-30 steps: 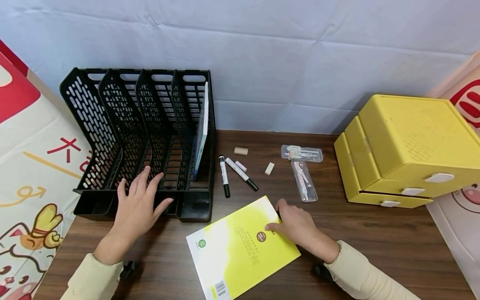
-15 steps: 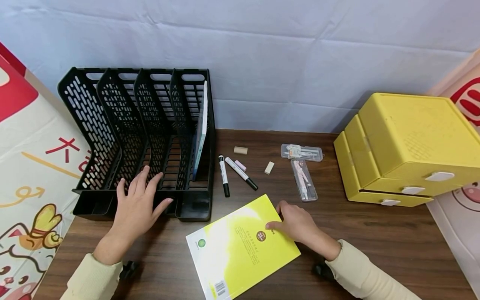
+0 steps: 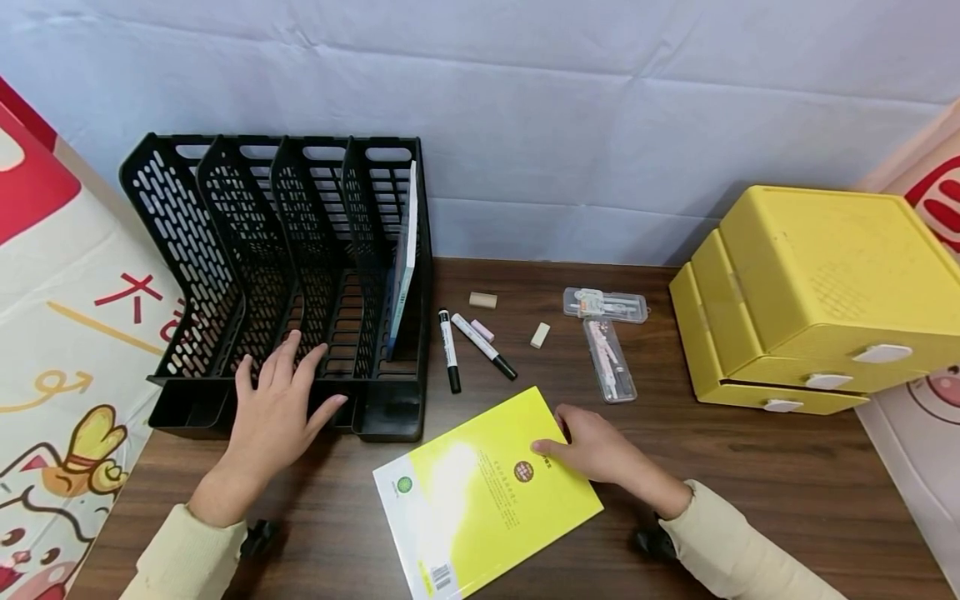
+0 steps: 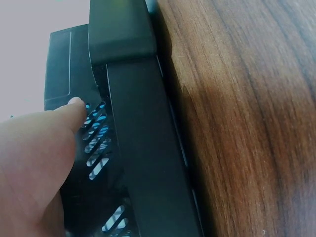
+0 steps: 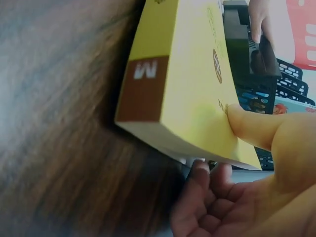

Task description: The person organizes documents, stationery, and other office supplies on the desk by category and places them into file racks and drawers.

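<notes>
The right hand (image 3: 596, 443) grasps the yellow book (image 3: 502, 500): the thumb presses on the upper cover, and the other fingers curl beneath the margin; the book is cover-up over the desk (image 3: 787, 492), about midway between its left and right edges and well apart from its back edge; the right wrist view shows the spine (image 5: 143, 91) with a brown block and a white letter.

The left hand (image 3: 273, 421) is unclenched, fingers spread, palm down, over the front of the black file rack (image 3: 387, 417); it grasps nothing; how firmly it bears on the rack cannot be determined.

The file rack stands at the back left corner of the desk; its rightmost compartment holds a thin book (image 3: 405, 258), leaning toward the right wall.

Just beside the rack lie a black-capped marker (image 3: 449, 352) and a second marker (image 3: 483, 347); a beige block (image 3: 483, 300) lies near the back edge; a white block (image 3: 540, 336) lies farther right; two clear cases, the upper case (image 3: 626, 308) and the lower case (image 3: 610, 371), lie near the yellow drawer unit (image 3: 877, 258) at the back right corner.
</notes>
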The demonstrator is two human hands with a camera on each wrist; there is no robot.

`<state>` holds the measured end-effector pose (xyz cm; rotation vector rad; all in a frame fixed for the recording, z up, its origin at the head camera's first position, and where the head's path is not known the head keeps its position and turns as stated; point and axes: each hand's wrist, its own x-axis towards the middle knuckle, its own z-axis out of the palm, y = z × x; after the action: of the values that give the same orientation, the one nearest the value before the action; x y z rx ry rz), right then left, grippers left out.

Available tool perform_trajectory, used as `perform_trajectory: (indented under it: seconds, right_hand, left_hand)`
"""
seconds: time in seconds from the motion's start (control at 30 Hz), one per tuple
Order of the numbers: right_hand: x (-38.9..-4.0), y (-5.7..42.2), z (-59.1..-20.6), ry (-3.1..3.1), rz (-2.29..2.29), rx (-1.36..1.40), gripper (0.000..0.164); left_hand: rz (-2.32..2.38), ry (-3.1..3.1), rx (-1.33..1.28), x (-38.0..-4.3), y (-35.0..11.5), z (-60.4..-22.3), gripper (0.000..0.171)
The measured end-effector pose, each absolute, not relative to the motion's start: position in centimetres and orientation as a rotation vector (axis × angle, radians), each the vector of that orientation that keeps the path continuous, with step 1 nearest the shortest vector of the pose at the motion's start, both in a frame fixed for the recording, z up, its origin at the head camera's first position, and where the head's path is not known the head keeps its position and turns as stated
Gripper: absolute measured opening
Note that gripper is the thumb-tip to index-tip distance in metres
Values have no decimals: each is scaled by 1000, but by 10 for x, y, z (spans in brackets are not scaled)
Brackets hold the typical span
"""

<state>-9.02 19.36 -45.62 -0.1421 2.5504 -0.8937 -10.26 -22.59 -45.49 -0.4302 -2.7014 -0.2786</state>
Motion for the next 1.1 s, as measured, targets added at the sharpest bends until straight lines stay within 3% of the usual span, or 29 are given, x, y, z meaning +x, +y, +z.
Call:
perform_trajectory:
  seconds: [0.57,1.1]
  right_hand:
    - [-84,199,-438,2390,-1089,-170,27]
    - [-92,218,-413,2681,-1209,-239,30]
  left_hand:
    - [-280,-2676,-439,-103,-226,-455,90]
    - [-293,-2666,-451,-102,-227,-456,88]
